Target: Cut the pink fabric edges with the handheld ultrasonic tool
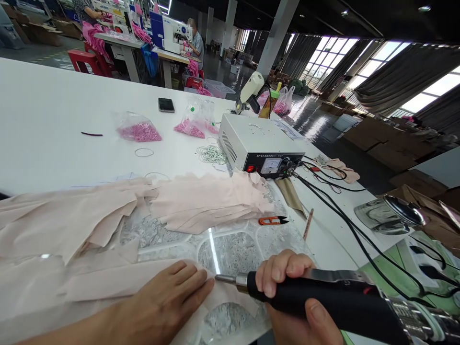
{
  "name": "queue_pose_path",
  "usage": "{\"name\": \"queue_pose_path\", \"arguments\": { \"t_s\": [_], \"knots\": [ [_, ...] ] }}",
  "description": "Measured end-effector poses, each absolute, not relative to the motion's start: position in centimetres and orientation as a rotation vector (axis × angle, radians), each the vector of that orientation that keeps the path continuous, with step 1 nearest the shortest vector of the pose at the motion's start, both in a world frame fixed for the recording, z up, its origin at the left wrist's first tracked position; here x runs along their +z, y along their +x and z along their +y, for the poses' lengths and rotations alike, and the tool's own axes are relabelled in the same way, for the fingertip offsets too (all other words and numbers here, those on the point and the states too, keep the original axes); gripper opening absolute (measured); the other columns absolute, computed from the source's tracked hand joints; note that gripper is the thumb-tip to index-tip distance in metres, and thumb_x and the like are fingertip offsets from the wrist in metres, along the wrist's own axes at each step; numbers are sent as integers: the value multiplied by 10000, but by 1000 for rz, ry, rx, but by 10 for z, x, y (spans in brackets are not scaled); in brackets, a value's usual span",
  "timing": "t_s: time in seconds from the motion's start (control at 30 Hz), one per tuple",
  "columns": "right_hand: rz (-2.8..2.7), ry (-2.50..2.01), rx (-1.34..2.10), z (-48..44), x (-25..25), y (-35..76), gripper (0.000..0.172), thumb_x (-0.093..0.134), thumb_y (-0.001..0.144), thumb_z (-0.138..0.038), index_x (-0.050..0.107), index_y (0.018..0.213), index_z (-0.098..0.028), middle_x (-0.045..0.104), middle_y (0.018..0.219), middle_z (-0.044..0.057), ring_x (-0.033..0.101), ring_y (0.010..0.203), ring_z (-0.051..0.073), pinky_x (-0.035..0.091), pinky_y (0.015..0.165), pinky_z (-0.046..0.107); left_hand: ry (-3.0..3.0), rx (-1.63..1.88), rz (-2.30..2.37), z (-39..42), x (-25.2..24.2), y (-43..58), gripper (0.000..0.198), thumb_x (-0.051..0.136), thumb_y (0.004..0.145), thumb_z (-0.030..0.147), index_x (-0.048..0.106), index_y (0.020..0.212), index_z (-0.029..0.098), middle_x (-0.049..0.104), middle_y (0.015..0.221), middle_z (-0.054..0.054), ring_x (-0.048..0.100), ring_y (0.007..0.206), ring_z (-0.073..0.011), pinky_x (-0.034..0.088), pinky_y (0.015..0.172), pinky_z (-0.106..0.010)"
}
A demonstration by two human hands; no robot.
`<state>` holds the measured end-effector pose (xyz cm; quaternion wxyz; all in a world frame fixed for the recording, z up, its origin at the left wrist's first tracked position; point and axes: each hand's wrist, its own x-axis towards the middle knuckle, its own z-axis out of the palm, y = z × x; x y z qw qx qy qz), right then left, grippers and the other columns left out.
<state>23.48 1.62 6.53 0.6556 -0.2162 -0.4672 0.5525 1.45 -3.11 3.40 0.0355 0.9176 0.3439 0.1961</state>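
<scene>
My right hand (287,282) is wrapped round a black ultrasonic hand tool (334,299) with a slim metal tip. The tip points left and meets the edge of a pale pink fabric piece (108,279), right beside the fingertips of my left hand (172,292). That left hand lies flat on the fabric, fingers close together and slightly bent. Under the fabric is a clear sheet (230,249) over a grey marbled pattern. Beyond it lie a stack of cut pink pieces (212,196) and another loose pile (64,215) at left. Orange thread snips (273,221) rest by the stack.
A white control box (260,139) stands behind, with black cables (334,206) running along the right. Bags of pink bits (139,130), a phone (166,105) and pale cords (212,154) lie farther back. A metal mug (386,215) is at right. People work at sewing machines (172,33) beyond.
</scene>
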Motion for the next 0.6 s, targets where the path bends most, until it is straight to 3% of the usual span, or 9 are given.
{"name": "queue_pose_path", "arguments": {
  "t_s": [0.37, 0.6],
  "knots": [
    [-1078, -420, 1273, 16, 62, 233, 142, 610, 861, -361, 627, 916, -231, 574, 770, -6, 567, 574, 109, 499, 539, 258, 2834, 576, 1066, -29, 39, 15, 493, 456, 831, -41, 531, 1296, 108, 694, 1062, -84, 640, 921, -227, 502, 915, -358],
    [-923, -483, 1094, 25, 58, 255, 202, 633, 787, -372, 676, 899, -209, 547, 763, -12, 552, 555, 102, 498, 519, 257, 2780, 689, 1123, -19, 48, 4, 468, 310, 939, -33, 538, 1279, 194, 686, 1122, -54, 642, 978, -187, 490, 875, -283]
  ]
}}
